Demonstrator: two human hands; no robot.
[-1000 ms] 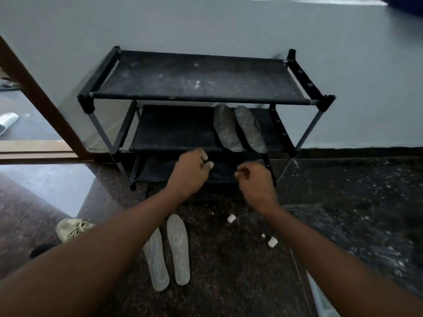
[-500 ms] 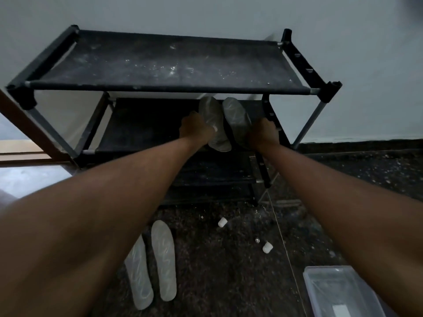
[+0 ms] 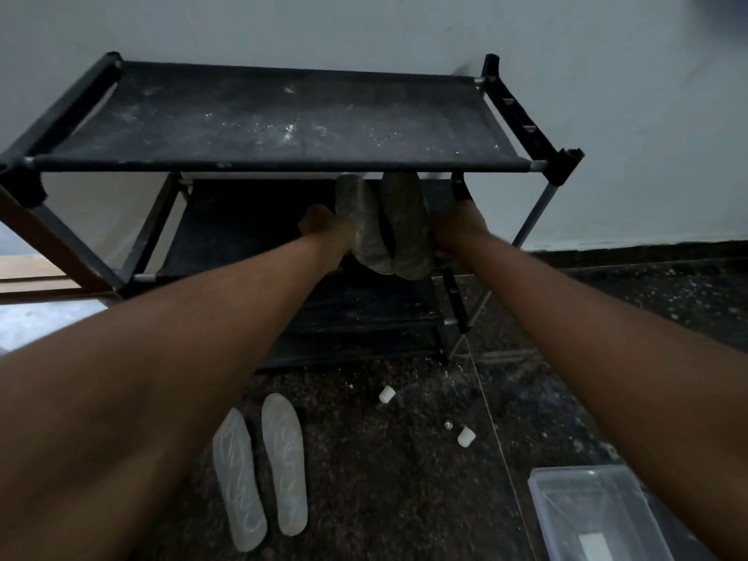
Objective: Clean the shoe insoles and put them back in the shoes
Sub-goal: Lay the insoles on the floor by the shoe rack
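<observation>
The two grey shoes sit side by side on the rack's middle shelf, heels toward the person and reaching the shelf's front edge. The left hand [image 3: 324,226] clasps the outer side of the left shoe [image 3: 364,230], and the right hand [image 3: 457,228] clasps the outer side of the right shoe [image 3: 406,228]. Each hand's fingers curl around its shoe and are mostly hidden behind it, so how tightly they close cannot be told. The shoes touch each other between the two hands.

A second ago both hands hung loosely curled and empty in front of the rack, with the shoes untouched further back on the shelf. Half a second ago the hands had just reached them.

Just above the hands is the dusty top shelf of the shoe rack [image 3: 283,115]. Well below them, on the dark floor, lie two pale insoles [image 3: 263,471] side by side. Right of those are two small white caps [image 3: 386,394], well apart, then a clear plastic box [image 3: 566,479].
</observation>
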